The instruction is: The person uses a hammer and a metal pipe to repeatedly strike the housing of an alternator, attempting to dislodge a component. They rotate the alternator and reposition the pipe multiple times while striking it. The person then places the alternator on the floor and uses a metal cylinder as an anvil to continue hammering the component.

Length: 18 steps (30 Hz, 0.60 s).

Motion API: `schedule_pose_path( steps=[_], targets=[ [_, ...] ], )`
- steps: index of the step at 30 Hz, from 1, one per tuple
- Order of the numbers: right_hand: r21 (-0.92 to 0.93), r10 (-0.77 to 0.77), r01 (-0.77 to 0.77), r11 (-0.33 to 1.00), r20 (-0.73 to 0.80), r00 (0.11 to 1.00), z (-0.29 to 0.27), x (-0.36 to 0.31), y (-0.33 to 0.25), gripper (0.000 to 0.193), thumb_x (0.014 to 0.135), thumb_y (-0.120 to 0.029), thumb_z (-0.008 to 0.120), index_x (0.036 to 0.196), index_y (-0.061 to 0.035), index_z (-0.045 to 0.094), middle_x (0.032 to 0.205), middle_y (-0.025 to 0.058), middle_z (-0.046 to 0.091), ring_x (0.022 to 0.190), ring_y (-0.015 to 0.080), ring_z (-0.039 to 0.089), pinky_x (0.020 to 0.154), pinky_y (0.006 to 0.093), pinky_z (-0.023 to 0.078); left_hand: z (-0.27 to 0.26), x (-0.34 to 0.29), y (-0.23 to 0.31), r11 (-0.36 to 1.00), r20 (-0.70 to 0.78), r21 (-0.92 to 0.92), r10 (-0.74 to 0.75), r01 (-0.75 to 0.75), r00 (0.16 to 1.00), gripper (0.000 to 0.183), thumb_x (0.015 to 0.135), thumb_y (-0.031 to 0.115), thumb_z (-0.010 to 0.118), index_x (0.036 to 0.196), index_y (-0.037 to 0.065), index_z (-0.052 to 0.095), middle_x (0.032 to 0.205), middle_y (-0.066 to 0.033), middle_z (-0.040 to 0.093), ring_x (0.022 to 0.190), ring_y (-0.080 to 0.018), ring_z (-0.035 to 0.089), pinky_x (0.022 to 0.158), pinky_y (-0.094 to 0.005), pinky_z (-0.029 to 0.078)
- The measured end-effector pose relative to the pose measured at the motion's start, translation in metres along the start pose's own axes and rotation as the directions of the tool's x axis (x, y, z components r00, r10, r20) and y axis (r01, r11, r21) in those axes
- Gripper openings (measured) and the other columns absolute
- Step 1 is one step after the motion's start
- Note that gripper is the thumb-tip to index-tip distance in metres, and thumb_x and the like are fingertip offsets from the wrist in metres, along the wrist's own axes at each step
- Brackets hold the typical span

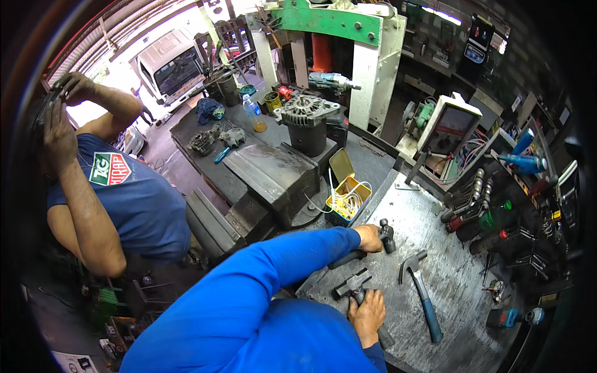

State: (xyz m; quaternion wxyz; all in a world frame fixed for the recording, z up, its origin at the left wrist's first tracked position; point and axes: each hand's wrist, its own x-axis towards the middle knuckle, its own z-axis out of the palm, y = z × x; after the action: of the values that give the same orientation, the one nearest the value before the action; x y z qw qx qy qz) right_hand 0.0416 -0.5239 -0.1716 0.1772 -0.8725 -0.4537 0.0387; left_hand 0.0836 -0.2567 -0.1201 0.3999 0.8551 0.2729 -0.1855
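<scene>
Fingers of the left hand (370, 239) wrap a small hammer (387, 237) near its head; right hand (368, 315) grips a block-headed hammer (352, 283) by the handle. Both at the metal worktop (463, 273); blue-handled claw hammer (425, 301) lies on it, to their right.

On the table (463, 236), the claw hammer (425, 301) is lying right of the sledgehammer (352, 284), and the ball-peen hammer (387, 236) is lying on their far side. The open box (349, 191) is standing far left of the hammers, cables (346, 202) lying in it. Left of the box, the bench vise (272, 174) is sitting; beyond it the alternator (306, 110) is standing, right of the bottle (254, 113).
</scene>
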Motion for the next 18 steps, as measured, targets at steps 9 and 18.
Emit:
schedule_pose_path(
  steps=[9,18],
  targets=[
    [0.049,0.042,-0.047,0.998,0.088,0.995,-0.008,0.008,-0.001,0.041,0.08,-0.029,0.085,0.098,0.0022,0.065,0.102,0.0216,0.064,0.099,0.0435,0.063,0.084,0.0515,0.052,-0.165,-0.182,0.003,0.966,-0.294,0.103,0.256,-0.236,0.921,0.042,0.103,0.041,0.062,0.115,0.001,0.068,0.098,-0.0226,0.073,0.096,-0.0374,0.072,0.085,-0.0478,0.055],
    [0.658,0.23,-0.423,0.623,0.363,0.903,-0.084,0.079,-0.027,0.047,0.09,-0.022,0.081,0.122,0.0082,0.065,0.087,0.0066,0.069,0.077,0.0173,0.061,0.072,0.0351,0.052,-0.34,-0.237,-0.107,0.952,-0.791,0.228,0.304,-0.206,0.531,0.038,0.095,0.031,0.07,0.113,-0.002,0.069,0.102,-0.028,0.072,0.099,-0.0443,0.071,0.087,-0.05,0.056]
  ],
)
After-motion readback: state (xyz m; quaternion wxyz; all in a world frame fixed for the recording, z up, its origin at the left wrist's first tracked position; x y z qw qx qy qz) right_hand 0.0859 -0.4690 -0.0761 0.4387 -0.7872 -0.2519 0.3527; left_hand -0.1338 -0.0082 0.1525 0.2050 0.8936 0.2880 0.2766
